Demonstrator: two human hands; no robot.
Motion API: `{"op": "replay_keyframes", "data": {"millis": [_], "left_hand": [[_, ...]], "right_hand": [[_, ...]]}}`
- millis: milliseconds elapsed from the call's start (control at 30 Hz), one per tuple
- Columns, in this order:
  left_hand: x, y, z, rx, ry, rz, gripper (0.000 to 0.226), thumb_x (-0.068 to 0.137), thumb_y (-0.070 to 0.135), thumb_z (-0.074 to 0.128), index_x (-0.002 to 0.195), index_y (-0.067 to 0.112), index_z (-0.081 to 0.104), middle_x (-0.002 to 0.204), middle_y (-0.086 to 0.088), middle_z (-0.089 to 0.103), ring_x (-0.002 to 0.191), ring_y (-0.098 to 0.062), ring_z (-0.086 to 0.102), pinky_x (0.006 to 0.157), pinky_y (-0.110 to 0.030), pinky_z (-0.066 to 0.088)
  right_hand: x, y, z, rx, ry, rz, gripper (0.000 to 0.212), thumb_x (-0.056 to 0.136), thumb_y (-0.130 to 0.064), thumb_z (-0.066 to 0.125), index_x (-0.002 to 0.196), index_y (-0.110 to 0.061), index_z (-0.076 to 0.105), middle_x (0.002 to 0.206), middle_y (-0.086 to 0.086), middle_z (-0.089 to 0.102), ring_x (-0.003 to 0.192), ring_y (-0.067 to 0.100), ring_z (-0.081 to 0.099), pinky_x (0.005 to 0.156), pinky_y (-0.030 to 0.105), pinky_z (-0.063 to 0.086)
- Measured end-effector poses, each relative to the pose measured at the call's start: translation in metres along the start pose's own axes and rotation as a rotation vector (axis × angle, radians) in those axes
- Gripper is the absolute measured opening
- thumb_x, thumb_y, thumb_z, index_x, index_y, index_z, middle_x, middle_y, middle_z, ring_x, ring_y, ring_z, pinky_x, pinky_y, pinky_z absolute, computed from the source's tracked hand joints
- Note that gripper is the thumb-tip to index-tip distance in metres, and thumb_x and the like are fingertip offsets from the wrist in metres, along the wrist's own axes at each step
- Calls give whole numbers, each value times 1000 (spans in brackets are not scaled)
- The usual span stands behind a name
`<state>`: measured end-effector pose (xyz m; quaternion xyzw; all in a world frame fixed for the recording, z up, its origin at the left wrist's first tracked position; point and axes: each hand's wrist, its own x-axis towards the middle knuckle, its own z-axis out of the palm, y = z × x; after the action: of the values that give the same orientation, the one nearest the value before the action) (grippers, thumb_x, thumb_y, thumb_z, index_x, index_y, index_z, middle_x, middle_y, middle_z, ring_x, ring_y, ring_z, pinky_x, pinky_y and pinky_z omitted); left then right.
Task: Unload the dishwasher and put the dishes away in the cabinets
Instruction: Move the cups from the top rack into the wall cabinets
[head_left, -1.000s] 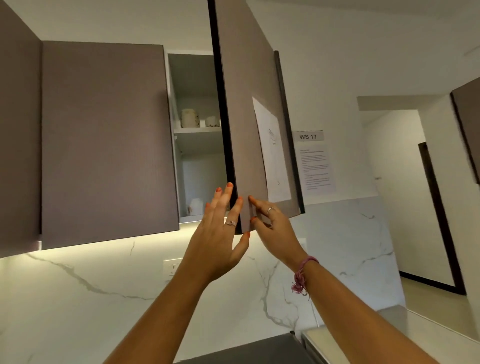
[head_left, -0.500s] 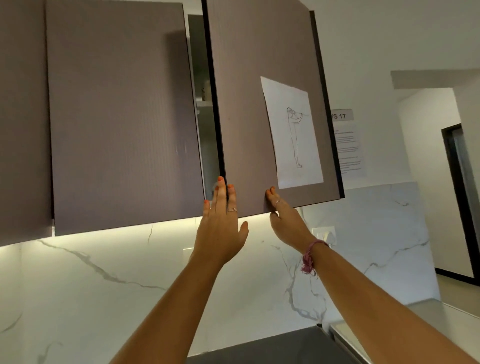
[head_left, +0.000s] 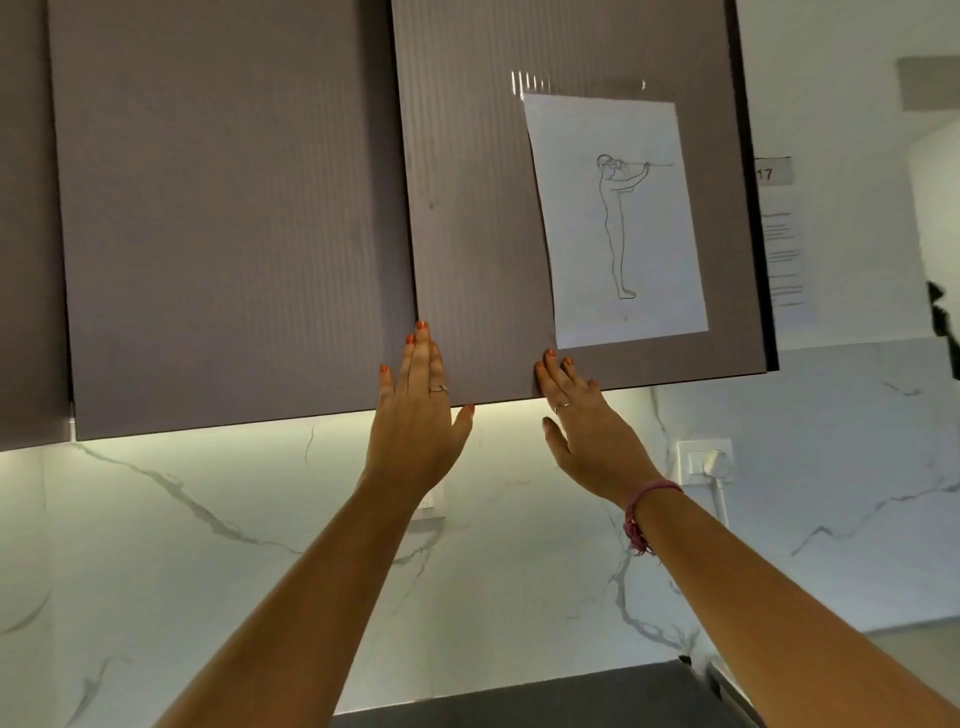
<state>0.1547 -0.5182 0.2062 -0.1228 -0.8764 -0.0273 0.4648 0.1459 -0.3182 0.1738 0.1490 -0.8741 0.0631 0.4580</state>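
A grey-brown upper cabinet door (head_left: 478, 218) hangs above me, swung nearly flush with the neighbouring door (head_left: 223, 218). A white sheet with a line drawing of a standing figure (head_left: 618, 218) is taped to it. My left hand (head_left: 418, 410) lies flat with straight fingers against the door's lower left corner. My right hand (head_left: 582, 415) is spread, its fingertips touching the door's bottom edge. Neither hand holds anything. The cabinet's inside and any dishes are hidden.
A white marble-veined backsplash (head_left: 260, 545) runs below the lit cabinet underside. A wall socket with a white plug (head_left: 709, 460) sits to the right. Printed notices (head_left: 779, 249) hang on the wall beside the door. A dark surface (head_left: 545, 696) lies at the bottom.
The cabinet door has swung from wide open to almost shut, hiding the shelves and cups. Both hands followed it, now lying flat against its lower edge.
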Motion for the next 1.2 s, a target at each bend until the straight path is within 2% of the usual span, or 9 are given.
{"op": "replay_keyframes", "data": {"millis": [100, 300, 500, 733, 967, 1100, 1200], "left_hand": [[10, -6, 15, -16, 25, -5, 78, 96, 50, 34, 150, 9, -5, 159, -9, -12, 147, -28, -2, 116, -41, -2], [21, -8, 39, -17, 31, -29, 79, 95, 54, 31, 151, 10, -3, 159, -7, -11, 147, -26, -5, 110, -35, -9], [24, -3, 68, -79, 130, -90, 84, 92, 58, 34, 151, 12, -5, 159, -6, -11, 147, -26, -4, 109, -31, -8], [26, 3, 80, -62, 174, -112, 89, 85, 65, 26, 151, 10, 4, 159, -8, -1, 146, -30, 5, 110, -33, -2], [15, 12, 64, -89, 62, -167, 83, 93, 57, 35, 151, 11, -3, 159, -6, -10, 147, -25, -4, 112, -32, -5], [-10, 21, 49, -52, -100, -143, 75, 96, 53, 32, 151, 9, 8, 160, -6, -3, 147, -24, -1, 116, -39, -2], [-33, 27, 37, 4, -234, -92, 73, 97, 54, 28, 150, 7, 16, 160, -9, 6, 148, -23, 2, 117, -41, -3]], "right_hand": [[8, 4, 24, 5, 40, -10, 64, 100, -36, 34, 151, -15, 2, 159, 0, -4, 147, 19, -4, 118, 33, 5], [23, 1, 56, 48, 170, 27, 68, 95, -50, 21, 150, -11, 15, 158, 5, 10, 143, 18, -2, 115, 38, 6], [31, 10, 79, 58, 283, 7, 61, 97, -42, 27, 148, -9, 23, 156, 8, 20, 144, 24, 12, 114, 41, 14], [32, 16, 88, 60, 342, -20, 60, 97, -39, 29, 147, -8, 27, 155, 9, 24, 143, 26, 17, 113, 41, 13], [25, 15, 69, 133, 247, -31, 58, 97, -34, 35, 149, -11, 21, 157, 5, 16, 144, 17, 4, 115, 34, 6], [6, 13, 46, 175, 71, -18, 56, 101, -34, 33, 151, -13, 15, 159, 1, 10, 147, 16, 5, 115, 28, 1], [-23, 14, 32, 252, -41, 68, 56, 101, -37, 31, 150, -13, 18, 159, 1, 12, 147, 15, 8, 116, 28, -1]]}}
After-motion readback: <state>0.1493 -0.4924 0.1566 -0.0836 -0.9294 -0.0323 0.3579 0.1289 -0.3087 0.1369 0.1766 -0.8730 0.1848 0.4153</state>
